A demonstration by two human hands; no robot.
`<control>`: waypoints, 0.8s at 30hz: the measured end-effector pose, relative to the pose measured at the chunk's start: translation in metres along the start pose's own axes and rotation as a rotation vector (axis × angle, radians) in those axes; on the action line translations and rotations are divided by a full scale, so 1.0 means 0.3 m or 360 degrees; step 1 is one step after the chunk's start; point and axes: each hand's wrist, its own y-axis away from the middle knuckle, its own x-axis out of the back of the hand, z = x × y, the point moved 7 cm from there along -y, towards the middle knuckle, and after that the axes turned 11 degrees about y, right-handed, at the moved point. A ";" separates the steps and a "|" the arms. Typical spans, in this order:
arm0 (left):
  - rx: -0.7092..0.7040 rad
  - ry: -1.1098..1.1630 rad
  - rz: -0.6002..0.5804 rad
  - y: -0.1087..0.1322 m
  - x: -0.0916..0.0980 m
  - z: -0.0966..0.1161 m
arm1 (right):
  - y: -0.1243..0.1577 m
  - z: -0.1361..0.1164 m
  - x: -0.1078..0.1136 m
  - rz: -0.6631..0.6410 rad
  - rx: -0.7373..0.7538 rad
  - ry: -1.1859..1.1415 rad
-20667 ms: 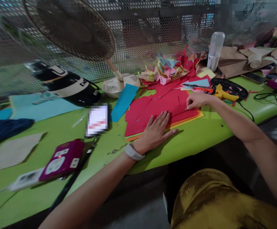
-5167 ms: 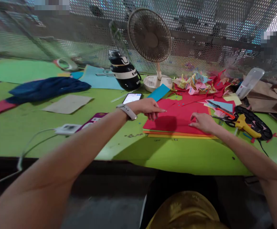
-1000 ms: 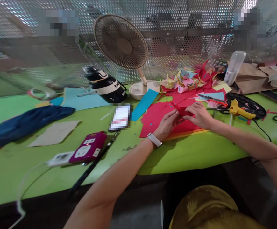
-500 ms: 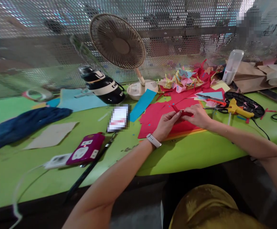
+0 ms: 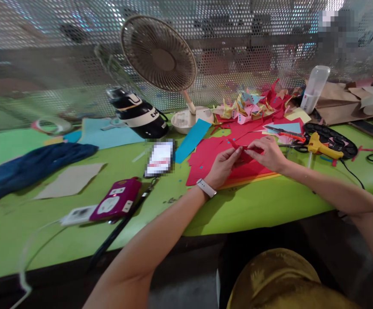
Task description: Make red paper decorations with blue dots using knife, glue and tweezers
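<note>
My left hand (image 5: 222,166), with a white band on its wrist, pinches a small folded piece of red paper (image 5: 233,143) between thumb and fingers. My right hand (image 5: 268,152) has its thumb and fingertips closed on the right part of the same piece. The fingers cover much of it, so its full shape is hidden. Both hands are just above a stack of red paper sheets (image 5: 202,159), with a yellow edge showing underneath. A blue paper strip (image 5: 193,140) lies at the stack's left. Scissors with red handles (image 5: 297,136) lie beyond my right hand.
A yellow glue gun (image 5: 324,148) rests by a black tray (image 5: 347,143) on the right. Behind are folded paper shapes (image 5: 247,107), a fan (image 5: 159,56) and a black bottle (image 5: 138,113). A phone (image 5: 159,159) and a purple power bank (image 5: 117,199) with a cable lie left.
My right hand's fingers have shifted slightly and drawn closer together at the red piece. My left hand keeps its pinch almost in place. The view has moved a little.
</note>
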 end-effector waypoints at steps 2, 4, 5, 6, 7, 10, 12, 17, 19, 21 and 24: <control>-0.0001 0.0005 0.0002 -0.001 0.002 0.000 | 0.000 -0.003 0.003 -0.0004 -0.0014 -0.0002; -0.0003 0.0010 0.0011 -0.003 0.005 -0.002 | 0.000 -0.006 0.006 -0.0006 -0.0016 -0.0011; -0.0004 0.0011 0.0017 -0.004 0.007 -0.002 | 0.000 -0.007 0.006 -0.0007 -0.0016 -0.0016; -0.0003 0.0010 0.0021 -0.005 0.009 -0.003 | 0.000 -0.007 0.007 -0.0007 -0.0017 -0.0020; -0.0003 0.0007 0.0023 -0.006 0.010 -0.004 | 0.000 -0.006 0.007 -0.0007 -0.0019 -0.0023; -0.0005 0.0001 0.0019 -0.007 0.012 -0.005 | -0.001 -0.004 0.009 -0.0004 -0.0024 -0.0028; -0.0011 0.0006 0.0013 -0.007 0.013 -0.004 | -0.002 -0.005 0.008 -0.0005 -0.0020 -0.0033; -0.0025 0.0036 -0.0002 -0.007 0.012 -0.005 | 0.001 -0.009 0.008 -0.0011 -0.0038 -0.0061; -0.0031 0.0050 0.0003 -0.011 0.015 -0.006 | 0.001 -0.009 0.017 0.0013 -0.0048 -0.0082; -0.0061 0.0080 0.0025 -0.020 0.023 -0.004 | -0.003 -0.001 0.037 0.0081 -0.0081 -0.0104; -0.0176 0.0191 0.0128 -0.034 0.050 0.011 | -0.014 0.032 0.086 0.0299 -0.0201 -0.0204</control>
